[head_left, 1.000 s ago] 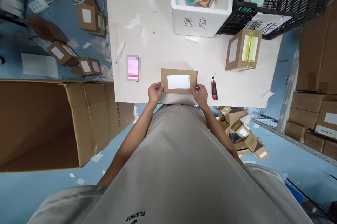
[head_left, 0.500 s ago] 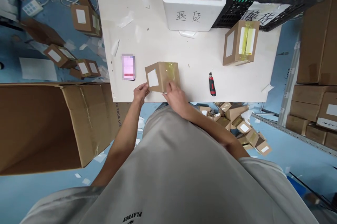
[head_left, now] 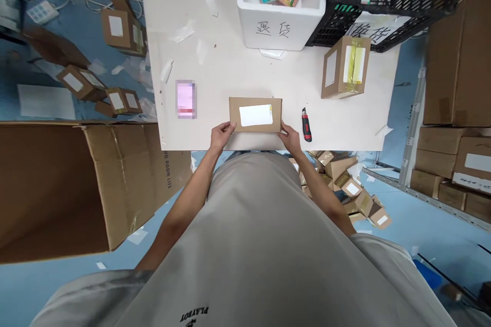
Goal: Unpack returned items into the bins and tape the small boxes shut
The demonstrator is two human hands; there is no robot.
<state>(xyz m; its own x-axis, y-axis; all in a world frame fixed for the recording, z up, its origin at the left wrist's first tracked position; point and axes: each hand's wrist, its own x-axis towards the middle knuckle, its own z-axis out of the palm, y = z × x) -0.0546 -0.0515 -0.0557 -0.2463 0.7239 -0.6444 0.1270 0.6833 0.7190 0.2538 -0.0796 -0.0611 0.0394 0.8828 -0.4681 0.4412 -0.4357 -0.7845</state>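
Note:
Between my two hands is a small brown cardboard box [head_left: 237, 112], its white label facing up, at the front edge of the white table [head_left: 215, 73]. My left hand [head_left: 221, 135] grips the box's lower left corner, thumb on top. At the lower right corner, my right hand [head_left: 290, 138] holds it with fingers closed on the edge. A red and black utility knife [head_left: 306, 126] lies just right of my right hand. Off to the left lies a phone-like pink rectangle [head_left: 186, 99], blurred by pixels.
At the back stand a white foam bin [head_left: 280, 27] with colourful packs and a black crate [head_left: 341, 20]. A taped box [head_left: 333, 73] sits before the crate. A large open carton [head_left: 126, 178] is left of me; discarded boxes [head_left: 347, 183] lie on the floor at right.
The box has turned so its labelled face is up and square to me, and shifted right. My right hand has moved from its taped face to its right corner; my left followed rightward.

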